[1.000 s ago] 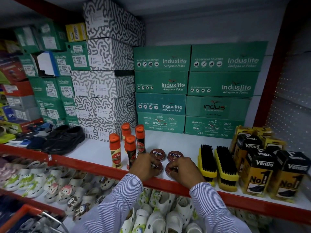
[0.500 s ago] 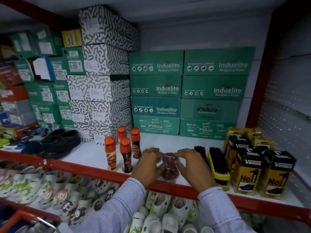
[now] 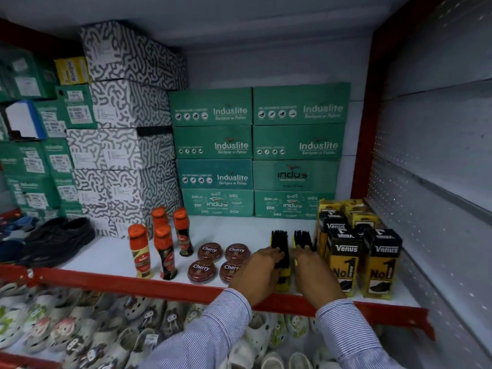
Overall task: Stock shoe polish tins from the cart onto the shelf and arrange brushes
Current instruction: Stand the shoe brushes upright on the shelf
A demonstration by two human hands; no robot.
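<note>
Several round brown Cherry polish tins (image 3: 209, 251) lie flat in a two-by-two block on the white shelf (image 3: 111, 255), near its red front edge. Right of them stand two yellow brushes with black bristles. My left hand (image 3: 257, 272) is closed over the left brush (image 3: 280, 242). My right hand (image 3: 314, 272) is closed over the right brush (image 3: 303, 239). Both hands cover the brushes' front halves; only the far bristle ends show. The front-right tin (image 3: 228, 270) is partly hidden behind my left hand.
Several orange-capped liquid polish bottles (image 3: 163, 251) stand left of the tins. Yellow-and-black Venus boxes (image 3: 346, 259) crowd the right, against a perforated side panel. Green Induslite boxes (image 3: 213, 177) and patterned boxes fill the back. Black shoes (image 3: 58, 239) lie far left.
Both hands left the tins and moved right onto the two brushes. The tins that were held stacked half a second ago now lie flat in a block.
</note>
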